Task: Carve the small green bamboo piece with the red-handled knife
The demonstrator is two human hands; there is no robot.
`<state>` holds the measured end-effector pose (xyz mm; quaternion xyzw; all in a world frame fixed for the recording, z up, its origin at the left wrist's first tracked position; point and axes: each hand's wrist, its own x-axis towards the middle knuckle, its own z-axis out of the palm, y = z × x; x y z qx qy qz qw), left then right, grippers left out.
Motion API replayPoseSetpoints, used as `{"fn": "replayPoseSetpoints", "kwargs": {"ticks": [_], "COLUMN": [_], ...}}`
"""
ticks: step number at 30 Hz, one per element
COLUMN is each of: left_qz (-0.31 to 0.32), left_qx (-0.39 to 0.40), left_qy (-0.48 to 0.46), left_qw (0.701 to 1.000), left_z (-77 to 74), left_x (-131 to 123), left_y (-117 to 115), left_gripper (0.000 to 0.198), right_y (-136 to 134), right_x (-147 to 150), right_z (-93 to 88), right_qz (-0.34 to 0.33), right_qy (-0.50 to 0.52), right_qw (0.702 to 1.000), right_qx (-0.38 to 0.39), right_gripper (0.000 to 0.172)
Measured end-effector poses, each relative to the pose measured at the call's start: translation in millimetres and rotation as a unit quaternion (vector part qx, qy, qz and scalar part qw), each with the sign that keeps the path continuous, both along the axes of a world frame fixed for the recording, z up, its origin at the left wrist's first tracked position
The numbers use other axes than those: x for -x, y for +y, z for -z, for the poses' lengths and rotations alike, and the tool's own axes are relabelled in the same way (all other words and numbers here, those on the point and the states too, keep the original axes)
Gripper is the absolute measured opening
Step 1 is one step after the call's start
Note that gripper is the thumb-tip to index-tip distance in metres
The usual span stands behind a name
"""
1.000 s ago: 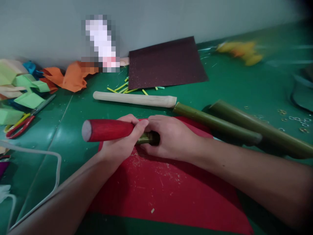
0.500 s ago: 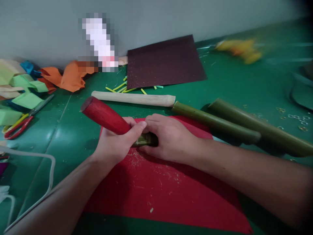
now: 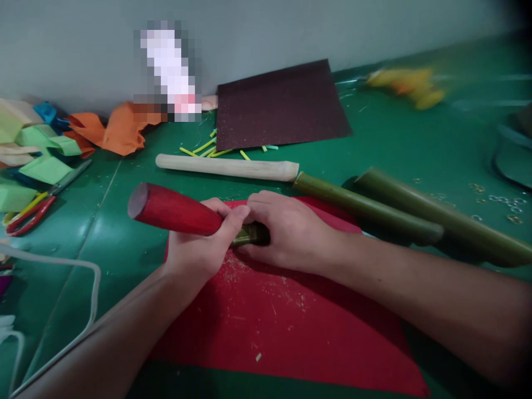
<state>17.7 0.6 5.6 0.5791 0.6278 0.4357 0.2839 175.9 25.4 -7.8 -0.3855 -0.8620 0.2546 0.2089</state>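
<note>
My left hand (image 3: 203, 241) is closed round a tool with a thick red wooden handle (image 3: 177, 209); its working end is hidden by my fingers. The handle's butt points up and to the left. My right hand (image 3: 286, 230) is closed on a short piece of green bamboo (image 3: 249, 234), of which a small dark-ended part shows between the hands. Both hands touch or nearly touch at the fingertips. Beneath them lies a red sheet (image 3: 282, 321) strewn with fine pale shavings and one larger chip.
Behind my hands lie a peeled pale stick (image 3: 228, 167), a green bamboo length (image 3: 366, 208) and another bamboo tube (image 3: 440, 213). A dark brown sheet (image 3: 282, 105) covers yellow strips. Scissors (image 3: 35, 213) and coloured paper (image 3: 45, 166) sit left, near a white cable (image 3: 93, 282). Small rings (image 3: 515, 205) lie right.
The red handle has swung lower at its butt end and now lies flatter, as my left wrist turned slightly. My right hand and the bamboo piece have barely moved.
</note>
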Motion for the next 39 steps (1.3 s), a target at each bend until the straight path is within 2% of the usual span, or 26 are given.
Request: {"fn": "replayPoseSetpoints", "kwargs": {"ticks": [5,9,15,19,25,27,33,39], "left_qz": [0.016,0.008,0.069,0.09,0.127,0.121,0.041,0.05], "left_qx": [-0.003,0.0,0.031,0.039,0.024,0.021,0.013,-0.026], "left_qy": [0.054,0.029,-0.048,-0.032,0.005,0.011,0.036,0.049], "left_qw": [0.998,1.0,0.996,0.995,0.992,0.992,0.998,0.997], "left_z": [-1.6,-2.6,-5.2,-7.8,-5.7,-4.4,-2.7,0.1], "left_x": [4,7,9,7,9,9,3,4], "left_y": [5,11,7,4,5,5,5,4], "left_gripper": [0.025,0.032,0.035,0.033,0.029,0.028,0.027,0.024], "right_y": [1,1,1,1,0,0,1,3], "right_x": [0,0,0,1,1,1,1,0], "right_z": [0.9,0.8,1.5,2.7,3.7,3.5,2.6,3.9], "right_qz": [-0.001,0.002,0.003,0.007,0.021,0.02,0.009,0.009], "right_qy": [0.0,-0.018,-0.006,-0.003,-0.005,-0.005,-0.005,-0.004], "right_qw": [1.0,1.0,1.0,1.0,1.0,1.0,1.0,0.999], "right_qx": [-0.013,-0.01,0.0,-0.012,-0.009,-0.015,-0.017,-0.036], "right_gripper": [0.02,0.024,0.023,0.018,0.021,0.021,0.02,0.019]}}
